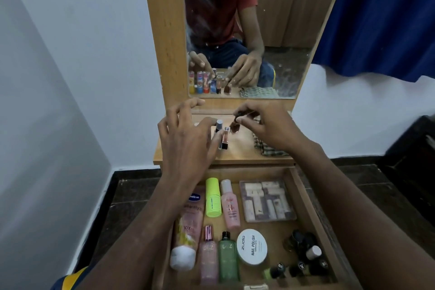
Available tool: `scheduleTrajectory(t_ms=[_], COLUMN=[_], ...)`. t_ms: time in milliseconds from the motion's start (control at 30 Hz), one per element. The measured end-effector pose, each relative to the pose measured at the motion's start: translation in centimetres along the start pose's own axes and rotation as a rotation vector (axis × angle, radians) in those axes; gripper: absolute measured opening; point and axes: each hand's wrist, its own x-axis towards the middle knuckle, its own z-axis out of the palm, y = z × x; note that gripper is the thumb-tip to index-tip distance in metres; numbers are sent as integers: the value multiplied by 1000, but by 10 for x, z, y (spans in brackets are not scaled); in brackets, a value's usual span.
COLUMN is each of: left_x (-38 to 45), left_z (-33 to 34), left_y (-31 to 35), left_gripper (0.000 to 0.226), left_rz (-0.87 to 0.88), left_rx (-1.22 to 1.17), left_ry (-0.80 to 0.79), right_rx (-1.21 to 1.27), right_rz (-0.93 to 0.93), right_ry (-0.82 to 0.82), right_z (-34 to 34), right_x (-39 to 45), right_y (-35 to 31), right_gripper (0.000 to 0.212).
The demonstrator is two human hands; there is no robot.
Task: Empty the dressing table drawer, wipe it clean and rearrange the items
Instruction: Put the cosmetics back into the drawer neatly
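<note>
The wooden drawer [303, 193] stands pulled out below the table top [240, 155] and holds several cosmetics. Above the top, my left hand [186, 146] is spread, its thumb and forefinger touching a clear lip gloss tube [225, 140] and a silver-capped tube [219, 126]. My right hand [266, 125] pinches the cap of a small brown nail polish bottle [235, 126], which stands just right of those tubes. A checked cloth [268, 148] lies under my right wrist. The mirror [289, 30] shows a row of lip balm tubes that my left hand hides.
In the drawer lie a Vaseline tube [188, 223], a neon green bottle [213, 198], a pink bottle [230, 207], a palette [267, 200], pink [208, 256] and green [227, 259] spray bottles, a white Zudio tub [251, 246] and several dark nail polish bottles [303, 254]. A white wall is left, a blue curtain [381, 19] right.
</note>
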Motion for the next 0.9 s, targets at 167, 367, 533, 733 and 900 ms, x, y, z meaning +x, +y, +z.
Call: scheduleTrajectory(t_ms=[167, 367, 533, 733, 900], left_x=[-5, -11, -19, -60, -86], left_z=[-4, -9, -28, -37, -21], left_y=[2, 0, 4, 33, 48], left_gripper=[23, 24, 22, 13, 13], left_rz=[4, 34, 90, 114, 143], left_rx=[-88, -184, -499, -698, -681], left_ry=[45, 76, 146, -378, -675], right_rx=[76, 138, 132, 96, -28], right_rz=[99, 238, 277, 192, 121], right_ry=[268, 249, 160, -175, -449], right_z=[-20, -21, -22, -26, -32], right_x=[-44, -114, -158, -173, -180], right_y=[-12, -22, -30, -30, -22], right_gripper=[11, 11, 8, 11, 10])
